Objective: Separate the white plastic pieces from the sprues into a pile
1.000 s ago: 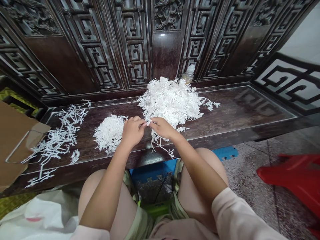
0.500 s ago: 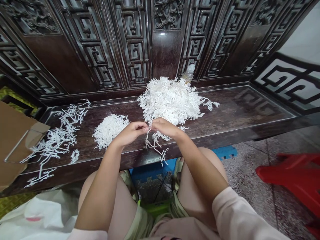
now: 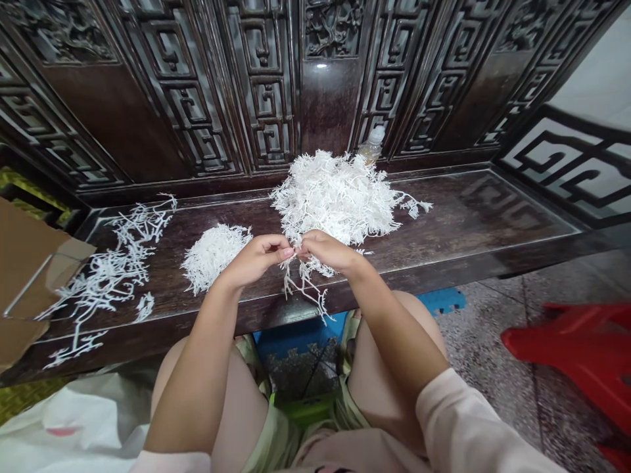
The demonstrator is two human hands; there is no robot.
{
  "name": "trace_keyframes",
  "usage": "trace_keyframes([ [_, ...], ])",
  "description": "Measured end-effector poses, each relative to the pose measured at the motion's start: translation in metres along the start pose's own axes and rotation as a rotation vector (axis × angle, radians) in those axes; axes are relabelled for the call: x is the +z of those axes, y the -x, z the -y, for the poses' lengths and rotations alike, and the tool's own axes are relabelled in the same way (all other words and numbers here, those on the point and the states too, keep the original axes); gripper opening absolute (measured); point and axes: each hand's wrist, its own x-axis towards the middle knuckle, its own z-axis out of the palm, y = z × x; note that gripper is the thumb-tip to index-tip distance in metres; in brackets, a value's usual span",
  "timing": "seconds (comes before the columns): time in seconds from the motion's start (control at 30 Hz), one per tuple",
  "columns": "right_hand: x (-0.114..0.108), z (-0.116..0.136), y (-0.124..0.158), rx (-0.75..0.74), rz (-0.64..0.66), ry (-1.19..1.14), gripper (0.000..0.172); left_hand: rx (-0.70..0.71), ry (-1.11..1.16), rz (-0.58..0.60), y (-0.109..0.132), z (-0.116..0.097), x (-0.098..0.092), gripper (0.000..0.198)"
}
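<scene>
Between my two hands is a white branched plastic sprig (image 3: 306, 289), its thin twigs hanging over the bench's front edge. My left hand (image 3: 263, 257) pinches it with thumb and forefinger. My right hand (image 3: 323, 249) is closed on it from the other side, fingertips touching or nearly touching the left ones. Just behind the hands rises a large heap of white branched pieces (image 3: 340, 194). A smaller pile of short white pieces (image 3: 214, 256) lies beside my left hand. Further left, longer bare white branches (image 3: 113, 272) lie loosely tangled.
The dark wooden bench (image 3: 463, 210) has a carved lattice back (image 3: 266, 98). A clear bottle with a white cap (image 3: 373, 143) stands behind the heap. At left are a cardboard box (image 3: 34, 276) and a white bag (image 3: 83, 414); a red plastic stool (image 3: 572, 348) is at right.
My hands stay together at almost the same spot, with the left fingers slightly shifted on the sprig. The hanging twigs have swung a little left. The piles look the same.
</scene>
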Motion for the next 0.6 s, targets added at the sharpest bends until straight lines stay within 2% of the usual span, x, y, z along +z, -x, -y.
trace_keyframes([
  [0.2, 0.004, 0.009, 0.009, -0.02, 0.044, -0.267, 0.025, 0.04, 0.281, -0.027, 0.001, -0.002, 0.01, 0.032],
  [0.33, 0.004, 0.009, 0.013, -0.057, 0.116, -0.366, 0.026, 0.026, 0.275, -0.078, 0.001, 0.0, 0.018, 0.036],
  [0.5, 0.003, 0.002, 0.012, -0.047, 0.094, -0.421, 0.026, 0.041, 0.303, -0.122, -0.001, 0.002, 0.025, 0.037],
  [0.6, 0.005, -0.003, 0.01, -0.073, 0.103, -0.513, 0.025, 0.065, 0.399, -0.126, -0.001, 0.002, 0.027, 0.038],
])
